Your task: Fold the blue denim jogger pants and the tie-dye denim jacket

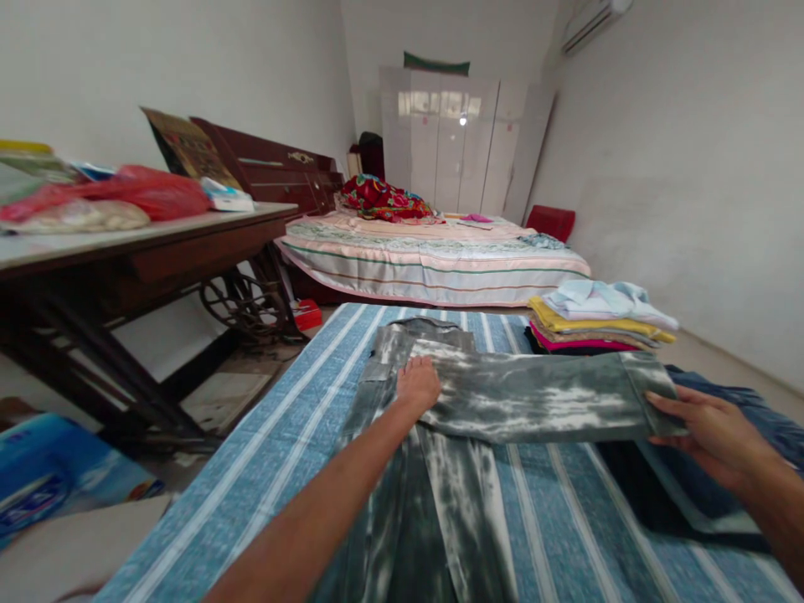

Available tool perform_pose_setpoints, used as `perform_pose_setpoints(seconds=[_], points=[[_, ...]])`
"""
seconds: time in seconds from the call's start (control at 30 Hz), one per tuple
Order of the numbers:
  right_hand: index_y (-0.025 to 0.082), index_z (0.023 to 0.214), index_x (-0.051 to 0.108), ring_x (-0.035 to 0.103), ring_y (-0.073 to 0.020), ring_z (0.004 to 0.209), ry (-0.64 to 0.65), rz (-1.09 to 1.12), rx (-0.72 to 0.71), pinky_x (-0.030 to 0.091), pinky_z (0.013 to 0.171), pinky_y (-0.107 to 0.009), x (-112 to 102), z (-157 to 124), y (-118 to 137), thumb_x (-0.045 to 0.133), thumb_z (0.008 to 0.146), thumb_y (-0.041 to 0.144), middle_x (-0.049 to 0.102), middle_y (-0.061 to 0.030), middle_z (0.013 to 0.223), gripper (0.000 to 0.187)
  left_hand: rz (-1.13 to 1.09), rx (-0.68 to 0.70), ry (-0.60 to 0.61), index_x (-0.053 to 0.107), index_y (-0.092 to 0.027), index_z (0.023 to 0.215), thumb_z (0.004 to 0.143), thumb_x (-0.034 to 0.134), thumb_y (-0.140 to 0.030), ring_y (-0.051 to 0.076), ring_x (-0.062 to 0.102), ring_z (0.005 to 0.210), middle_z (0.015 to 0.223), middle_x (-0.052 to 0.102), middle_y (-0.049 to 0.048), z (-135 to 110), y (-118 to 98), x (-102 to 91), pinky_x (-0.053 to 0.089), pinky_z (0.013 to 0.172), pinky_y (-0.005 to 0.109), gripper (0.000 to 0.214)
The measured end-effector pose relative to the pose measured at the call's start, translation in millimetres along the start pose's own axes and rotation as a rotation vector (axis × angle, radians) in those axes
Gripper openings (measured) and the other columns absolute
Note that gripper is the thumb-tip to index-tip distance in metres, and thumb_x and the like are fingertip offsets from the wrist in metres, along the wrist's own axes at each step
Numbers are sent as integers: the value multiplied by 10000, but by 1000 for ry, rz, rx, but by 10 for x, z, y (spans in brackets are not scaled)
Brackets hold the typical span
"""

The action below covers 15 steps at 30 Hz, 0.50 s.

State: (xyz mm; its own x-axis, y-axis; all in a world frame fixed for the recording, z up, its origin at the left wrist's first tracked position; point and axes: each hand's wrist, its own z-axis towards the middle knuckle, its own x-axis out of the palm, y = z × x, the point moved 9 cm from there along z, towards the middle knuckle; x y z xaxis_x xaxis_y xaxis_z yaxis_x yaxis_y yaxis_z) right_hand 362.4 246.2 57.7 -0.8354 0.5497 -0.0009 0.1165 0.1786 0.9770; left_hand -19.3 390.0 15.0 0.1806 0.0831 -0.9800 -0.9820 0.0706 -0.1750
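Note:
A grey-green and white tie-dyed jacket [465, 502] lies on the blue striped cover, its collar end farthest from me. One sleeve [540, 394] stretches out to the right across it. My left hand [419, 382] presses on the cloth near the shoulder end of this sleeve, its fingers bent and close together. At the cuff, my right hand [709, 431] pinches the cloth between thumb and fingers, and some fingertips are hidden beneath it.
A pile of folded clothes [603, 318] sits at the back right, with folded jeans [697, 486] nearer me. The striped cover [251, 494] spreads underneath. To the left stands a sewing-machine table [188, 243]; a bed [440, 260] is beyond.

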Motion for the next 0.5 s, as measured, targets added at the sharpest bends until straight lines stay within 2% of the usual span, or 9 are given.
perform_pose_setpoints(seconds=[0.1, 0.23, 0.37, 0.5], points=[[197, 723, 666, 602, -171, 497, 73, -23, -22, 508, 398, -245, 46, 41, 5, 699, 619, 94, 670, -15, 657, 150, 0, 138, 24, 548, -140, 1132, 859, 435, -252, 248, 498, 1162, 1191, 582, 131, -343, 21, -91, 374, 989, 348, 316], [194, 739, 667, 608, -166, 512, 70, -20, -28, 509, 409, -245, 36, 48, -8, 680, 662, 125, 674, -17, 680, 104, 2, 355, 123, 596, -187, 946, 855, 447, -256, 198, 558, 1051, 1065, 629, 68, -703, 31, -93, 396, 960, 294, 187], [199, 734, 663, 603, -165, 500, 47, -5, -24, 508, 396, -246, 35, 46, -16, 679, 639, 85, 663, -1, 654, 150, 15, 444, 178, 590, -186, 888, 866, 433, -281, 208, 561, 1061, 1113, 608, 83, -791, 35, -68, 397, 969, 321, 184], [200, 718, 658, 590, -159, 482, 41, 15, -20, 507, 382, -242, 52, 37, -3, 660, 659, 73, 657, 3, 638, 140, 28, 424, 207, 577, -167, 1006, 859, 449, -343, 265, 493, 1191, 1249, 553, 134, -764, 20, -9, 366, 1014, 398, 262]])
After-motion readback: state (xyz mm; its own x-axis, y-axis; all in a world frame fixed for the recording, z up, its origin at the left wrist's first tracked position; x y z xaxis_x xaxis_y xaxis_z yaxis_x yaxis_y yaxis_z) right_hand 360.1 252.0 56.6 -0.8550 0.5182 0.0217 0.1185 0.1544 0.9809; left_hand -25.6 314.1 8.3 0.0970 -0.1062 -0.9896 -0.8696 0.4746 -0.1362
